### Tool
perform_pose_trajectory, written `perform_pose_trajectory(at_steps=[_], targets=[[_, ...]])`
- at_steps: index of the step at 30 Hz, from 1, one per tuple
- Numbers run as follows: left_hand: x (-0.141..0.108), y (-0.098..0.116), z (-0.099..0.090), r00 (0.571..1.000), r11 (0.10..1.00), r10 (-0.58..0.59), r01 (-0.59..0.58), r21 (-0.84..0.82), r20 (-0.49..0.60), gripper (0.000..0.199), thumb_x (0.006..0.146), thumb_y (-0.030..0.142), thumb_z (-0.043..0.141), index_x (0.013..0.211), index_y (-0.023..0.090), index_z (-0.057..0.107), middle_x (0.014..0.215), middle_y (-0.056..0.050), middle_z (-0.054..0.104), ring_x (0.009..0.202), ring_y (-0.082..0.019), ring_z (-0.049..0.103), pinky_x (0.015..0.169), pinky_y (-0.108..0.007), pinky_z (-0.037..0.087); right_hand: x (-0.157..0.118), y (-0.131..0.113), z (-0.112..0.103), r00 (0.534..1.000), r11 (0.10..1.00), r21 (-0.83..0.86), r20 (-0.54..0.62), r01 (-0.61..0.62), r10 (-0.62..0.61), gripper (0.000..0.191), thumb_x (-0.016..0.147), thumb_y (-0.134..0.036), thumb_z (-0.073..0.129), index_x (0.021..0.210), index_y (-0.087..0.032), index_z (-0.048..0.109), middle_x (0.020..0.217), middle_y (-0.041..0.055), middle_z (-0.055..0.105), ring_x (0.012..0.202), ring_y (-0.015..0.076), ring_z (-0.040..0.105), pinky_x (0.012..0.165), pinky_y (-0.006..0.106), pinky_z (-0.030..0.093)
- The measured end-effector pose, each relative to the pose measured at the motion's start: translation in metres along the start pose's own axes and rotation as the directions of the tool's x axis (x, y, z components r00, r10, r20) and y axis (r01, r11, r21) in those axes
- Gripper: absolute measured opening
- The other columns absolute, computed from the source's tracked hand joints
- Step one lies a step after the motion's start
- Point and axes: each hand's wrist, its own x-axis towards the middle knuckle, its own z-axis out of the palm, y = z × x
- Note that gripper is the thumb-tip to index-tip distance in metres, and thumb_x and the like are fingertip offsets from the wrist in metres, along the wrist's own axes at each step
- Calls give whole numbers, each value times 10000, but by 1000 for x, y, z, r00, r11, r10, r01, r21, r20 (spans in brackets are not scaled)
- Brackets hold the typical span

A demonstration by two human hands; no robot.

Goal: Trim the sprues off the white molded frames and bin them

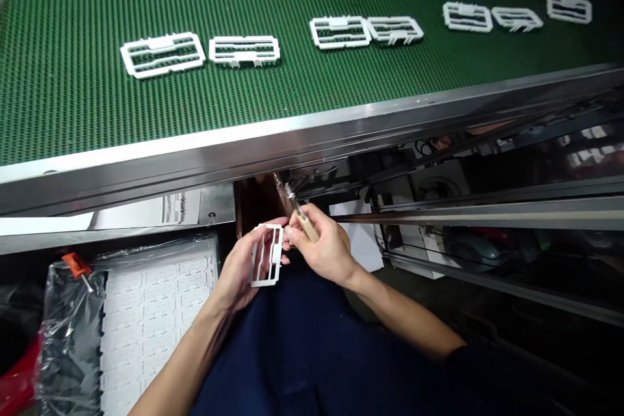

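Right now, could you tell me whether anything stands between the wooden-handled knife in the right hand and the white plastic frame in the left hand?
Nothing visible stands between them. The right hand grips the wooden-handled knife right beside the white plastic frame, which the left hand holds, and its fingers reach the frame's edge.

We look over a green textured conveyor belt [146,117] in a stainless steel frame [312,146]; below sits dim machinery [433,185], perhaps a motor, though it's hard to make out.
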Motion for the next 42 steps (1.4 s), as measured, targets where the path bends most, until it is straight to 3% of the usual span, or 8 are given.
perform_pose_trajectory(at_steps=[8,12,27,33,37,39,40,42], targets=[[0,8,-8,998,961,-24,39,-274,59,412,895,344,397,1125,67,598,863,-113,640,760,-194,604,660,-307,543,2,34,-37,983,946,-318,-182,-68,9,202,802,-372,533,916,-205,514,817,19,603,748,155,580,703,286,463],[1,7,-9,998,952,-20,38,-303,62,424,911,326,369,1142,43,586,885,-118,641,780,-200,606,679,-322,544,-1,37,-39,987,961,-276,-163,-28,-18,271,799,-335,546,1030,-201,500,955,48,620,844,163,594,795,310,463],[4,7,-20,994,917,27,17,-399,105,419,928,294,332,1159,31,562,916,-147,648,820,-222,611,709,-352,535,-6,37,-27,992,909,-410,-122,-70,22,205,811,-342,512,964,-210,546,812,18,625,731,163,583,671,267,449],[-1,8,-20,994,936,54,-19,-352,91,400,917,351,361,1133,89,574,871,-114,627,750,-203,598,662,-332,523,-4,40,-20,992,913,-405,-124,-52,1,173,811,-321,515,955,-228,542,864,15,631,791,167,595,721,263,450],[-40,61,-13,957,969,244,-245,-11,156,315,762,294,637,1056,186,602,727,-29,578,623,-141,540,540,-221,462,-5,39,-15,997,937,-349,-82,-33,5,169,818,-311,501,949,-211,538,845,19,628,772,161,588,720,260,444],[-57,108,-9,882,823,435,-472,316,183,241,710,252,691,935,186,634,708,-21,584,640,-141,547,554,-200,455,-6,38,-12,998,948,-318,-66,-36,16,166,821,-314,496,935,-199,534,835,21,625,757,159,580,708,260,441],[-61,135,-7,821,666,537,-554,500,194,194,724,255,682,899,179,642,704,-23,596,656,-150,560,566,-201,461,-6,37,-10,998,951,-306,-60,-39,22,165,823,-317,492,926,-195,533,828,22,622,752,160,576,701,262,439],[-54,188,-3,690,269,679,-550,791,248,248,756,317,654,949,161,648,772,-25,618,638,-145,553,475,-176,416,-8,34,-8,999,958,-285,-39,-41,31,165,828,-322,483,912,-188,531,821,26,617,743,160,570,689,264,435]])
